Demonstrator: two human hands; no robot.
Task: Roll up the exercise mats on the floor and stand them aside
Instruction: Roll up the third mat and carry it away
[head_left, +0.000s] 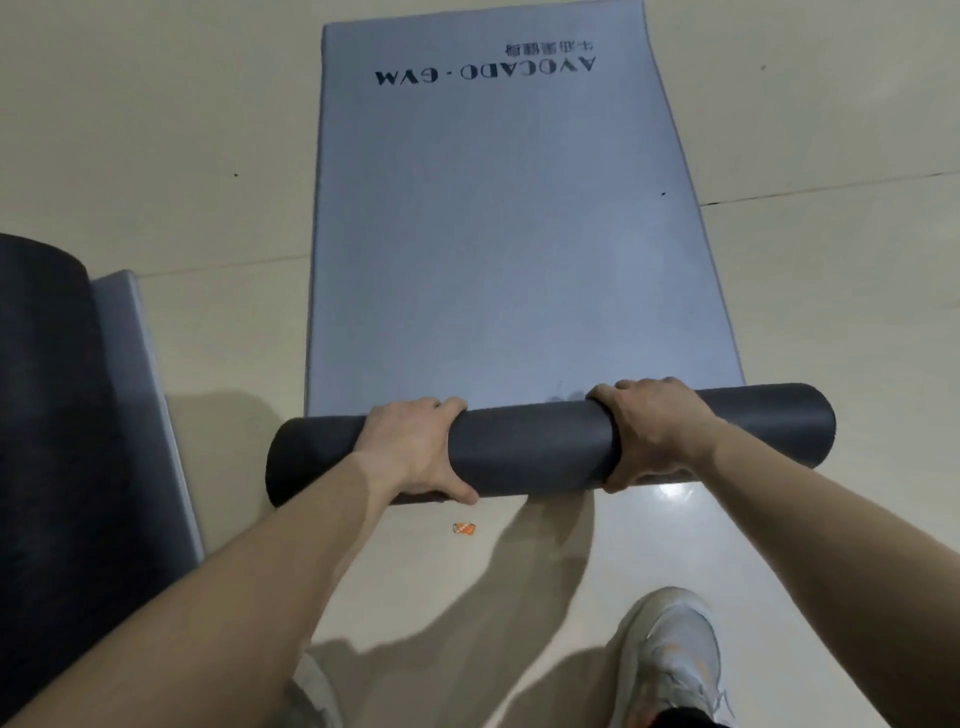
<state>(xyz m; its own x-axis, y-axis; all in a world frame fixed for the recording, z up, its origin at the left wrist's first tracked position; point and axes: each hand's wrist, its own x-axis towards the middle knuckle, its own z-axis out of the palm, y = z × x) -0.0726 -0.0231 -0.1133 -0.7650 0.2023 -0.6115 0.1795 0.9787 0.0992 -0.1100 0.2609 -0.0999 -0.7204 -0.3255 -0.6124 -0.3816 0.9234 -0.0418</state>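
Note:
A grey-blue exercise mat (498, 218) with dark lettering lies flat on the floor and stretches away from me. Its near end is wound into a dark grey roll (535, 441) lying crosswise. My left hand (415, 447) wraps over the roll left of its middle, thumb underneath. My right hand (654, 431) grips the roll right of its middle. Both hands are closed around the roll.
A second mat (67, 395), partly rolled with its dark underside showing, lies at the left edge. A small orange scrap (465, 529) rests on the beige tiled floor (156, 130) just below the roll. My light-coloured shoe (670, 654) is at the bottom right.

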